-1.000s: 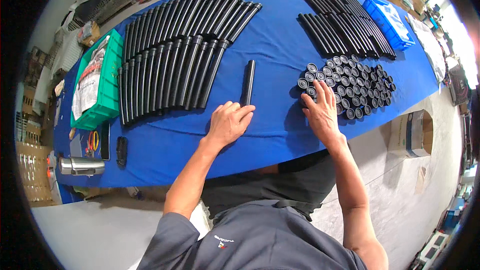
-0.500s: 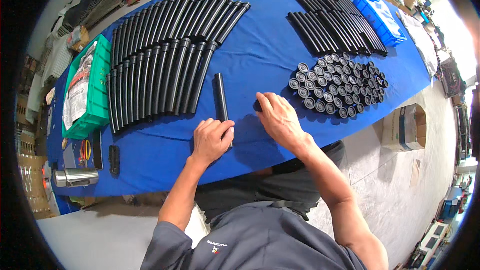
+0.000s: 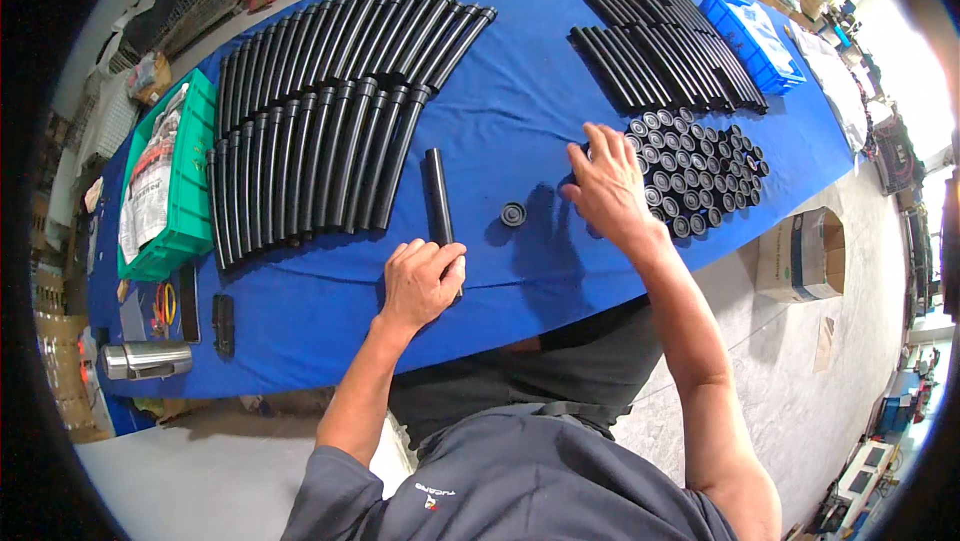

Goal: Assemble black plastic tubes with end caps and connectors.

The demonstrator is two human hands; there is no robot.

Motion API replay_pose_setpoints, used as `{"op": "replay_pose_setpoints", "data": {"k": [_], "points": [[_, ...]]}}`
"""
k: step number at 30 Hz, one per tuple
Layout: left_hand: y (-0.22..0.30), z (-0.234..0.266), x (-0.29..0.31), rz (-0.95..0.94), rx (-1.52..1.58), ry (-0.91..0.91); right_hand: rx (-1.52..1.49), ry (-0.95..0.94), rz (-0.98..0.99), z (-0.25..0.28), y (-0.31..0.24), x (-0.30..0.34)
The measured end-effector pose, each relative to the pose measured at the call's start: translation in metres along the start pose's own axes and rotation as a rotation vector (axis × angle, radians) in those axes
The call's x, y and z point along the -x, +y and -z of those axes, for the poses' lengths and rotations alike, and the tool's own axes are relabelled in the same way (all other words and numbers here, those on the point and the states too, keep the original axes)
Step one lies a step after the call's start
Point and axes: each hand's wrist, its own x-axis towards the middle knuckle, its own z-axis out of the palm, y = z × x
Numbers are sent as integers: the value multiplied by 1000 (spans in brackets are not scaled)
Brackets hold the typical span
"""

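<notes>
My left hand (image 3: 424, 283) is closed around the lower end of a black tube (image 3: 438, 197), which points away from me on the blue cloth. A single round black cap (image 3: 513, 214) lies by itself to the right of that tube. Farther right, my right hand (image 3: 610, 184) is over the left edge of a cluster of round black caps (image 3: 707, 182). Its fingers are apart, and no cap shows in them; the hand hides some of the caps there.
Two rows of capped black tubes (image 3: 290, 166) lie at the left. More black tubes (image 3: 690, 66) are stacked at the far right, beside a blue crate (image 3: 765, 51). A green crate (image 3: 190, 196), a metal flask (image 3: 147, 360) and scissors (image 3: 165, 306) sit along the left. A cardboard box (image 3: 800, 256) stands on the floor.
My right hand has moved right from near the tube to the cap cluster. A single cap now shows on the cloth where that hand was. The left hand stays on the tube.
</notes>
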Motion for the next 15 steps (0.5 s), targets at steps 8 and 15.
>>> {"op": "replay_pose_setpoints", "data": {"k": [8,15], "points": [[0,-3,1,-7,-3,5,86,10,50,-31,22,1],[3,4,-2,-6,-2,-9,-184,77,16,-17,-11,-28]]}}
